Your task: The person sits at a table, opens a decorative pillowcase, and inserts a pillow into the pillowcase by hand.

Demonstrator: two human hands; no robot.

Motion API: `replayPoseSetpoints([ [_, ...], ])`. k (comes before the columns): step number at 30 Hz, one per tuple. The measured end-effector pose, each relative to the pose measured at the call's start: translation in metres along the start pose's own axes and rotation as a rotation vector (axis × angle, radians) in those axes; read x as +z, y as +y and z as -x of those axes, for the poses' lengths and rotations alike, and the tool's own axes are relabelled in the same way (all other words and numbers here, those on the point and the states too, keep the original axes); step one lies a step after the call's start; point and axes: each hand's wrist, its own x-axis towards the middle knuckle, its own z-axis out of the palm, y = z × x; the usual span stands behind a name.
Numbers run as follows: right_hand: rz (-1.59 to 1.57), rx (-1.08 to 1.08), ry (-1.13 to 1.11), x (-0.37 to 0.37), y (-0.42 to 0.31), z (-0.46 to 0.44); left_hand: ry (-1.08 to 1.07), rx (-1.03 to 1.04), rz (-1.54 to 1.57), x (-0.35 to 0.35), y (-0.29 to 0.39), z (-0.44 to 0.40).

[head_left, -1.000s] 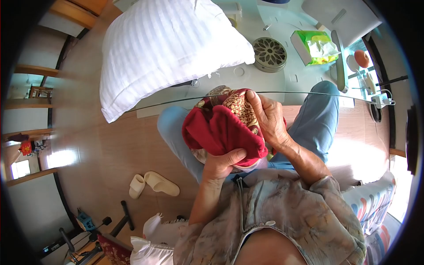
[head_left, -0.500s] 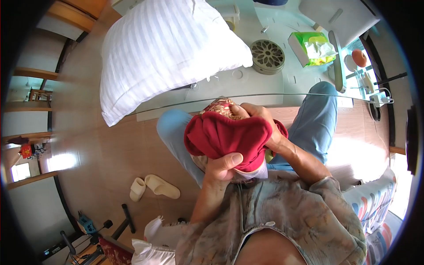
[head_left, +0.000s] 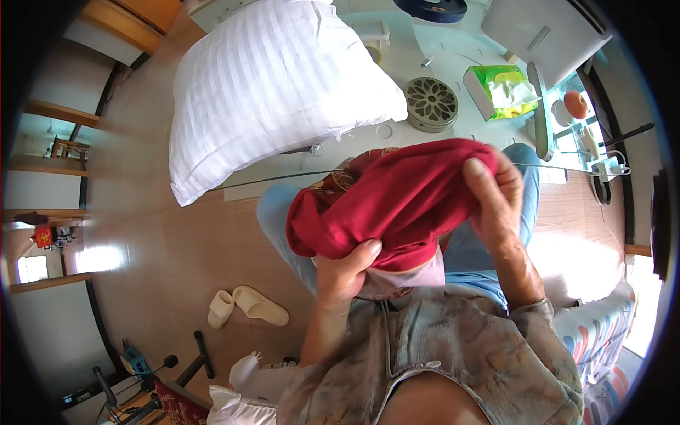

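Note:
A red cloth (head_left: 397, 205) with a gold-patterned side stretches between my two hands above my lap. My left hand (head_left: 343, 273) grips its near edge, the thumb lying on top. At the far right corner, my right hand (head_left: 496, 202) pinches the fabric between thumb and fingers. Beneath the near edge shows a pale pinkish cloth (head_left: 414, 276); whether it belongs to the red one I cannot tell. The fingers of my left hand are mostly hidden under the fabric.
Beyond my knees is a glass table (head_left: 382, 152). On it lie a striped white pillow (head_left: 276, 92), a round patterned tin (head_left: 431, 105) and a green tissue pack (head_left: 503, 92). Cream slippers (head_left: 261, 306) rest on the floor at left.
My right hand has moved to the right and pulled the red cloth out wider from its bunched shape. My left hand keeps its hold in nearly the same place.

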Motion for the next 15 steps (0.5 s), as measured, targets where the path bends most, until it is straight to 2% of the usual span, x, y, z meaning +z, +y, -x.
replayPoseSetpoints([
  [2,-0.154,-0.097,0.014,0.004,-0.018,0.0,0.056,-0.019,-0.021,-0.008,0.011,0.011],
  [5,-0.197,-0.158,0.026,0.005,-0.033,-0.011,0.07,-0.019,0.036,-0.012,0.027,0.022],
  [6,-0.219,-0.138,0.035,0.006,-0.035,-0.015,0.131,-0.028,-0.034,-0.013,0.032,0.028],
  [9,-0.406,-0.117,0.111,0.006,-0.048,-0.028,0.082,0.006,-0.04,-0.04,0.046,0.039],
  [10,-0.418,-0.236,0.136,0.014,-0.049,-0.03,0.091,0.035,-0.004,-0.045,0.05,0.041],
  [11,-0.417,-0.236,0.136,0.015,-0.051,-0.031,0.091,0.035,-0.003,-0.048,0.054,0.041],
  [13,-0.621,-0.158,-0.029,0.019,-0.053,-0.033,0.103,0.084,0.133,-0.057,0.066,0.041],
  [14,-0.652,-0.128,-0.059,0.024,-0.054,-0.032,0.131,0.075,0.066,-0.055,0.078,0.04],
  [15,-0.601,-0.055,0.193,0.043,-0.061,-0.031,0.132,0.077,0.065,-0.053,0.084,0.042],
])
